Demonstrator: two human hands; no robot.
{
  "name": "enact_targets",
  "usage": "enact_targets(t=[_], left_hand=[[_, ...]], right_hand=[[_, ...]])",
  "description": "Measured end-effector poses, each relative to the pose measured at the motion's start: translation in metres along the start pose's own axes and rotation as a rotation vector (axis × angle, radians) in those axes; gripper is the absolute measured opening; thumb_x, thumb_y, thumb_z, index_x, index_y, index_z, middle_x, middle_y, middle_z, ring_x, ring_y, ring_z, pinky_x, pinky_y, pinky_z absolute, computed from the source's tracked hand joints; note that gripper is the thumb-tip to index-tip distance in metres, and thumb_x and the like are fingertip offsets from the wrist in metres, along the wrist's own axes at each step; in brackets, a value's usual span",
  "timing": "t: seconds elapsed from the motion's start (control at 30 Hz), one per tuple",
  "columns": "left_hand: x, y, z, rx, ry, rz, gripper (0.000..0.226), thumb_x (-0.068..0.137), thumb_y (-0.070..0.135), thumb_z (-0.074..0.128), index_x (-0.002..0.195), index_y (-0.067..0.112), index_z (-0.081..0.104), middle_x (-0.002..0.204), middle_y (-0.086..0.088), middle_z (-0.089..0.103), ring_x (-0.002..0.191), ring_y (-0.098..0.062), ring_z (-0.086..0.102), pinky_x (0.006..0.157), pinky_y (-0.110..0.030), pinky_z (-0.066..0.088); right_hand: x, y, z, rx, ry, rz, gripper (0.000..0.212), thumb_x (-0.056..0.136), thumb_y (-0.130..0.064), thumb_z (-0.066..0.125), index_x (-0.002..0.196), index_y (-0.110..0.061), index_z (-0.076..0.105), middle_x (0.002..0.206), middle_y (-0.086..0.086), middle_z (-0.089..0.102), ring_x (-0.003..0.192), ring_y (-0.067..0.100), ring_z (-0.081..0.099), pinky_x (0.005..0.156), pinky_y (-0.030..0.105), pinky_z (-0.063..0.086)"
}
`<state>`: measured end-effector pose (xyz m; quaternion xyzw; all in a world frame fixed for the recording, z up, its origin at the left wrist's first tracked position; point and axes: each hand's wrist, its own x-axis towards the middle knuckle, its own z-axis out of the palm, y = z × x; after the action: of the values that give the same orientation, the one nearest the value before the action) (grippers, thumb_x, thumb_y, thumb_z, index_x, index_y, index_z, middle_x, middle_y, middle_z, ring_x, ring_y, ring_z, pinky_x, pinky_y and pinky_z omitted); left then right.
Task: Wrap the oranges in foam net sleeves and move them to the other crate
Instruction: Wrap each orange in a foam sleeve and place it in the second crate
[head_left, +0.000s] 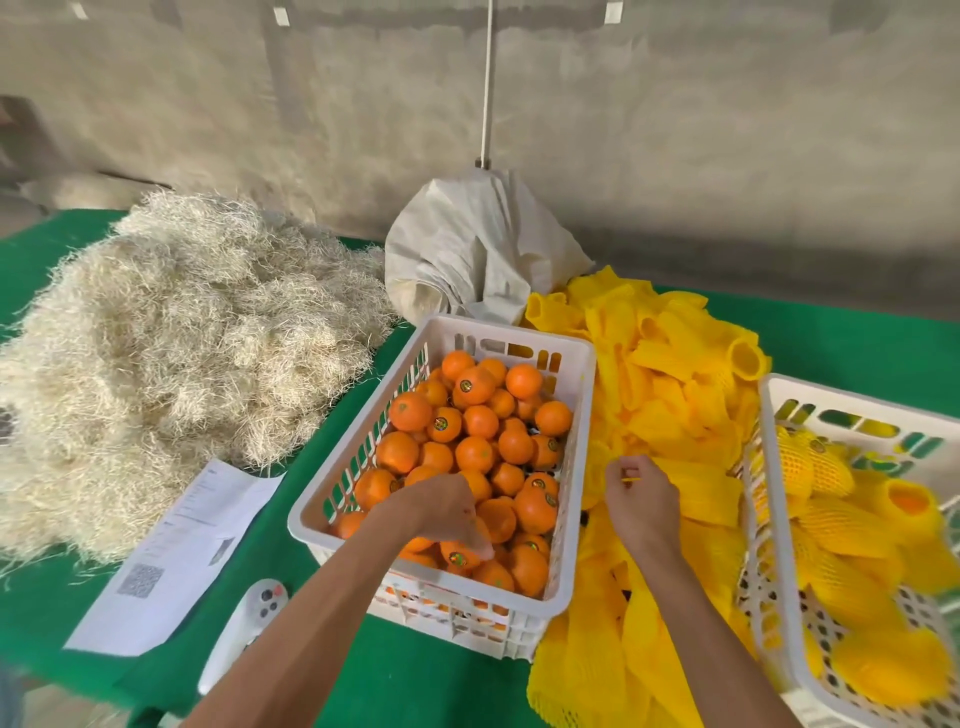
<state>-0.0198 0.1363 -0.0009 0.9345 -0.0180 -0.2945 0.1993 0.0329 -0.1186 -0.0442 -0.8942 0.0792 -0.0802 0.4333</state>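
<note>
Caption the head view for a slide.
Left hand reaches among oranges in the white crate; right hand pinches a yellow foam sleeve.

white plastic crate (576, 415), yellow foam sleeves (670, 395), matt cloth (405, 675)

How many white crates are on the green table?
2. One crate sits in the middle, full of bare oranges. The other crate is at the right edge, partly cut off, holding wrapped oranges.
</note>
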Motion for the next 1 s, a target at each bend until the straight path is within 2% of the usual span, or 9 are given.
enact_targets(t=[0.1, 0.17, 0.33, 0.43, 0.6, 0.7, 0.8, 0.93, 1.0], left_hand=[[0.0, 0.003, -0.001, -0.235, 0.192, 0.099, 0.055, 0.079, 0.063, 0.08, 0.082, 0.017, 0.051, 0.082, -0.001, 0.044, 0.077, -0.019, 0.042, 0.072, -0.037, 0.035], [0.001, 0.019, 0.0, -0.401, 0.346, 0.16, 0.059, 0.08, 0.064, 0.077, 0.079, 0.011, 0.052, 0.077, -0.004, 0.042, 0.072, -0.02, 0.045, 0.07, -0.044, 0.043], [-0.006, 0.09, 0.006, -0.963, 0.711, 0.239, 0.052, 0.088, 0.045, 0.079, 0.122, 0.009, 0.064, 0.102, -0.016, 0.068, 0.08, -0.022, 0.075, 0.064, -0.04, 0.065], [-0.003, 0.136, 0.016, -1.168, 0.8, 0.32, 0.038, 0.097, 0.031, 0.072, 0.128, 0.015, 0.058, 0.113, -0.008, 0.064, 0.089, -0.018, 0.075, 0.066, -0.039, 0.065], [0.001, 0.18, 0.025, -1.213, 0.801, 0.318, 0.027, 0.103, 0.031, 0.063, 0.128, 0.022, 0.064, 0.125, -0.007, 0.065, 0.107, -0.016, 0.067, 0.082, -0.039, 0.064], [-0.006, 0.199, 0.036, -1.119, 0.742, 0.372, 0.058, 0.08, 0.056, 0.077, 0.131, 0.031, 0.062, 0.138, 0.006, 0.057, 0.131, -0.009, 0.052, 0.107, -0.029, 0.048], [-0.013, 0.219, 0.042, -1.06, 0.621, 0.388, 0.093, 0.064, 0.062, 0.089, 0.143, 0.033, 0.051, 0.149, 0.008, 0.044, 0.137, -0.004, 0.04, 0.104, -0.011, 0.037], [-0.016, 0.223, 0.036, -1.145, 0.477, 0.428, 0.114, 0.053, 0.065, 0.083, 0.153, 0.034, 0.04, 0.158, 0.007, 0.034, 0.147, -0.008, 0.03, 0.122, -0.041, 0.035], [-0.016, 0.22, 0.036, -1.136, 0.416, 0.447, 0.12, 0.051, 0.063, 0.087, 0.156, 0.034, 0.036, 0.16, 0.006, 0.035, 0.15, -0.012, 0.032, 0.122, -0.046, 0.036]], right_hand=[[-0.002, -0.004, -0.014, 0.06, -0.038, -0.014, 0.022, 0.102, -0.032, 0.059, 0.108, -0.014, 0.068, 0.107, 0.004, 0.071, 0.086, 0.019, 0.063, 0.064, 0.026, 0.042], [-0.004, -0.007, -0.027, 0.12, -0.031, -0.056, 0.02, 0.102, -0.033, 0.059, 0.105, -0.016, 0.067, 0.101, 0.001, 0.07, 0.087, 0.014, 0.063, 0.061, 0.014, 0.039], [-0.015, -0.027, -0.065, 0.351, 0.072, -0.137, 0.008, 0.101, -0.029, 0.061, 0.098, -0.022, 0.063, 0.075, -0.008, 0.066, 0.06, 0.0, 0.057, 0.05, 0.011, 0.041], [-0.027, -0.038, -0.089, 0.515, 0.156, -0.226, 0.012, 0.099, -0.021, 0.064, 0.1, -0.033, 0.061, 0.083, -0.014, 0.068, 0.068, -0.003, 0.061, 0.057, 0.01, 0.044], [-0.036, -0.032, -0.119, 0.516, 0.119, -0.276, 0.039, 0.099, -0.006, 0.056, 0.122, -0.037, 0.063, 0.093, -0.029, 0.065, 0.071, -0.005, 0.057, 0.061, 0.011, 0.045], [-0.036, -0.022, -0.128, 0.433, 0.072, -0.214, 0.057, 0.09, 0.01, 0.055, 0.117, -0.039, 0.067, 0.112, -0.023, 0.067, 0.094, 0.002, 0.063, 0.08, 0.023, 0.055], [-0.038, -0.026, -0.132, 0.465, -0.024, -0.214, 0.062, 0.089, 0.012, 0.052, 0.11, -0.044, 0.068, 0.12, -0.027, 0.062, 0.114, -0.012, 0.056, 0.088, 0.007, 0.049], [-0.043, -0.025, -0.138, 0.47, -0.099, -0.231, 0.038, 0.102, -0.008, 0.054, 0.114, -0.042, 0.065, 0.12, -0.019, 0.065, 0.11, -0.011, 0.058, 0.084, 0.005, 0.046], [-0.045, -0.021, -0.141, 0.47, -0.059, -0.226, 0.032, 0.102, -0.011, 0.056, 0.112, -0.041, 0.064, 0.101, -0.015, 0.071, 0.086, 0.0, 0.066, 0.069, 0.011, 0.05]])
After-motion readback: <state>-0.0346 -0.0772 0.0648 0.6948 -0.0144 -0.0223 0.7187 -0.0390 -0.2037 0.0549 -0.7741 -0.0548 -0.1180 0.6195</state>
